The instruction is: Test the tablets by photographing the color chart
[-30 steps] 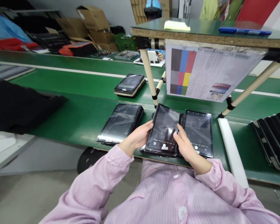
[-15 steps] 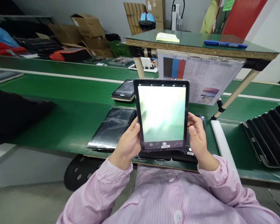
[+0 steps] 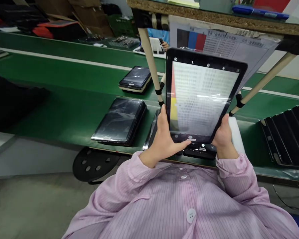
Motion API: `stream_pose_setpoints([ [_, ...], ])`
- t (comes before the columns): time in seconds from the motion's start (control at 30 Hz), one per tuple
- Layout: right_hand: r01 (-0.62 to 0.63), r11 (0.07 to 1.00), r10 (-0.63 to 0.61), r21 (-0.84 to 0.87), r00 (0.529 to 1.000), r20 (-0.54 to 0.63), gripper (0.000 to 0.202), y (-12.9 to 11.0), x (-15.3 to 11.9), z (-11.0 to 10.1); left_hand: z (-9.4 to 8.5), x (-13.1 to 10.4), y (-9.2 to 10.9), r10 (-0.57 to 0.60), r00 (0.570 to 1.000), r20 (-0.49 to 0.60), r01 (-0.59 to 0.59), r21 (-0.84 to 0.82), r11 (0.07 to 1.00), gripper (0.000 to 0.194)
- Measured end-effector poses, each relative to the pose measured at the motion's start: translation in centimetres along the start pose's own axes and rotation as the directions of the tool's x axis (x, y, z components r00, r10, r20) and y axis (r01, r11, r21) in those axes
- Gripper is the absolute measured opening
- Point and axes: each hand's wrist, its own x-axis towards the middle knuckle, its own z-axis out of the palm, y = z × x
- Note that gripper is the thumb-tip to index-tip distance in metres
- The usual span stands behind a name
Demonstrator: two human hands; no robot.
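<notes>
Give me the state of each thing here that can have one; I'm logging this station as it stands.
Held tablet: raised upright, screen lit, showing the chart.
Left hand: gripping its lower left edge, thumb at the bottom of the screen.
Right hand: gripping its lower right corner.
Test chart: hanging from the shelf edge.
Near stack of tablets: flat on the belt, screens dark.
Far tablet: flat, screen dark.

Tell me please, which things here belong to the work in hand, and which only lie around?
In use:
raised tablet, held by left hand and right hand
colour chart, shown on its screen

Lying about:
tablet stack
far tablet
black trays
blue pen
</notes>
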Motion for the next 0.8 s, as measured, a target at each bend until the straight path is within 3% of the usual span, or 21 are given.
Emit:
stream_pose_setpoints([
  [0.1, -0.006, 1.000, 0.006, 0.009, 1.000, -0.030, 0.097, 0.2, 0.1, -0.2, 0.5, -0.5, -0.7, 0.023, 1.000, 0.015, -0.025, 0.136, 0.990, 0.154],
  [0.3, 0.030, 0.997, -0.031, -0.069, 0.999, -0.014, 0.095, 0.1, 0.1, -0.1, 1.7, -0.5, -0.7, -0.027, 0.999, -0.044, 0.034, 0.151, 0.988, 0.152],
  [0.53, 0.048, 0.998, -0.050, -0.046, 0.998, -0.038, 0.094, -0.1, 0.1, 0.3, 1.5, -0.2, -0.3, -0.048, 0.997, -0.053, 0.055, 0.132, 0.990, 0.156],
  [0.6, 0.042, 0.997, -0.043, -0.068, 0.999, -0.022, 0.096, 0.0, 0.1, 0.3, 1.2, 0.0, 0.0, -0.071, 0.994, -0.083, 0.076, 0.054, 0.996, 0.147],
  [0.67, 0.031, 0.995, -0.032, -0.099, 0.999, -0.007, 0.098, 0.1, -0.1, 0.3, 0.9, 0.3, 0.3, -0.147, 0.980, -0.132, 0.129, -0.137, 0.982, 0.124],
  [0.8, 0.061, 0.986, -0.064, -0.158, 0.998, -0.015, 0.095, -0.7, -1.1, 0.4, 0.3, 0.8, 0.4, -0.402, 0.906, -0.131, 0.274, -0.542, 0.794, 0.073],
])
